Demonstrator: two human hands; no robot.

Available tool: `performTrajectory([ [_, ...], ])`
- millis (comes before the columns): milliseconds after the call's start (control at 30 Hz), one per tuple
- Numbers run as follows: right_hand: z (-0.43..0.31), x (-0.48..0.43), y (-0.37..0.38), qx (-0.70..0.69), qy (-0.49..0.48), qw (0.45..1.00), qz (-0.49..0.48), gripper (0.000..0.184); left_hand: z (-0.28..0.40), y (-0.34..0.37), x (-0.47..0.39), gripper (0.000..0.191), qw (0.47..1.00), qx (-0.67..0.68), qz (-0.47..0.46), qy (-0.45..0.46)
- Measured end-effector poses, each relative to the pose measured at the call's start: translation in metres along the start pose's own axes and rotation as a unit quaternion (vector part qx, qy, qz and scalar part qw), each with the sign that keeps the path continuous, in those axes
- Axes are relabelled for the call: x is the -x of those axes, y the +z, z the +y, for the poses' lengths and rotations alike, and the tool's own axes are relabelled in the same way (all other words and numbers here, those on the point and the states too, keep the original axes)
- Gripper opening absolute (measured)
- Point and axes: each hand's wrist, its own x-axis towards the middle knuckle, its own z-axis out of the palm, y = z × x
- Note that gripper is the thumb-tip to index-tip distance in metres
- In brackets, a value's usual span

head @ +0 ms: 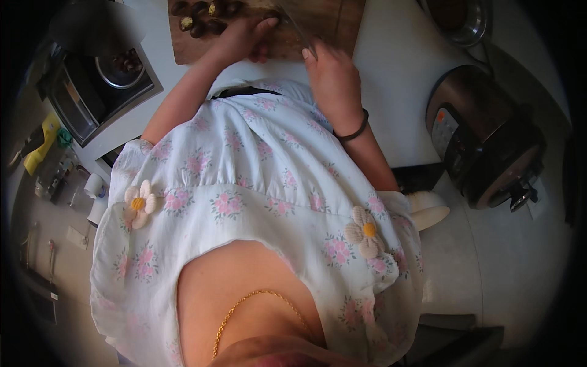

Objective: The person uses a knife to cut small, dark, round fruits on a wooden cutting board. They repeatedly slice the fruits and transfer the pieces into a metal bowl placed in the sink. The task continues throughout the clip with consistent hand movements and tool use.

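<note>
At the top of the view lies a wooden cutting board [316, 18], cut off by the frame's edge. My left hand [243, 39] is over the board, its thumb and fingers around a dark brown chestnut [271, 14]. A knife [296, 25] is in my right hand [334, 78], its blade slanting up and left towards that chestnut. The blade's tip is hard to make out. Left of my left hand sits a group of chestnuts [198, 30], some with yellow flesh showing.
A sink [153, 85] on the left holds a metal bowl [120, 82] with several chestnuts. On the right stands a dark electric cooker [481, 133] near the counter's edge. A metal pot [474, 27] is behind it. A yellow-handled item [42, 143] hangs at far left.
</note>
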Motion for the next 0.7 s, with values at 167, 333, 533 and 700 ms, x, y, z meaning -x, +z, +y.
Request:
performTrajectory([
  [167, -0.005, 0.003, -0.002, -0.039, 0.009, 0.999, 0.018, 0.025, 0.006, -0.009, 0.005, 0.055, 0.995, 0.05, -0.055, -0.073],
  [333, -0.041, 0.003, 0.017, -0.006, 0.0, 1.0, -0.01, 0.027, -0.014, -0.036, 0.022, 0.054, 0.997, -0.027, -0.036, -0.059],
  [533, -0.038, 0.007, 0.018, 0.031, -0.011, 0.999, -0.03, 0.029, -0.004, -0.029, 0.037, 0.042, 0.974, -0.222, 0.036, 0.031],
  [700, -0.04, 0.011, 0.023, 0.043, -0.014, 0.998, -0.033, 0.03, -0.013, -0.024, 0.04, 0.036, 0.997, -0.054, 0.028, 0.045],
])
